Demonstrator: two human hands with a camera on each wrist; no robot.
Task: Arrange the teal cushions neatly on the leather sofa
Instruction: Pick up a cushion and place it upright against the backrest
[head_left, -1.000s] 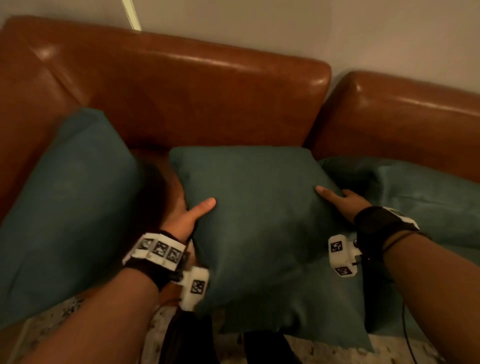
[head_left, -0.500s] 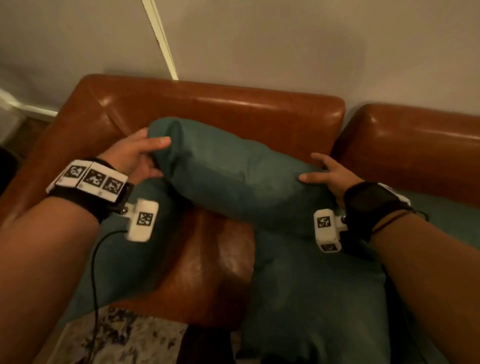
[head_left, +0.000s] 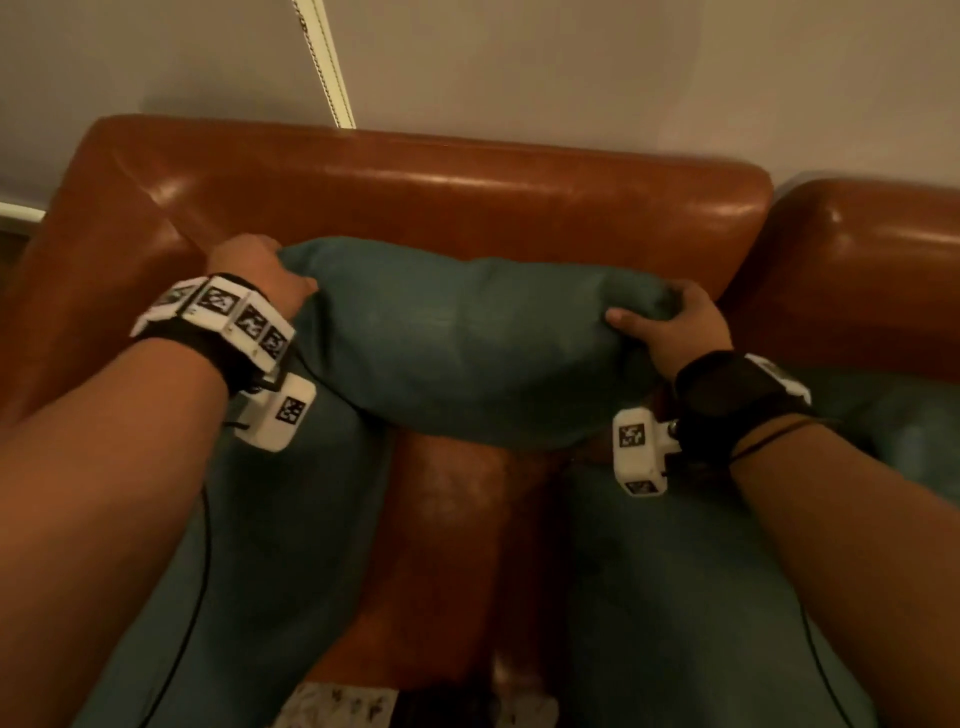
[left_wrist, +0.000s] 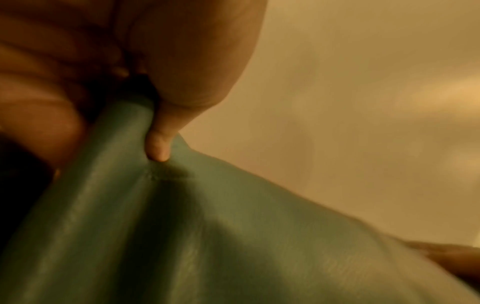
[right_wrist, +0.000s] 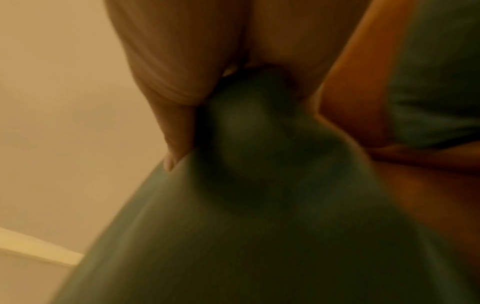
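A teal cushion (head_left: 467, 338) hangs lengthwise in front of the backrest of the brown leather sofa (head_left: 441, 197), held at both ends. My left hand (head_left: 265, 275) grips its left corner; the left wrist view shows the thumb pinching a fold of the cushion (left_wrist: 207, 226). My right hand (head_left: 670, 322) grips the right corner, with fabric of the cushion (right_wrist: 259, 205) bunched between thumb and fingers. A second teal cushion (head_left: 260, 571) lies on the seat at the lower left, and a third (head_left: 675, 597) at the lower right.
Bare leather seat (head_left: 452, 545) shows between the two lying cushions. Another sofa section (head_left: 857, 270) with more teal fabric (head_left: 893, 421) is at the right. A pale wall with a white cord (head_left: 324, 62) rises behind. Patterned rug (head_left: 337, 706) lies at the bottom edge.
The cushion has been lifted off the seat, turned lengthwise and carried up towards the backrest. Both hands went from flat on its sides to gripping its corners.
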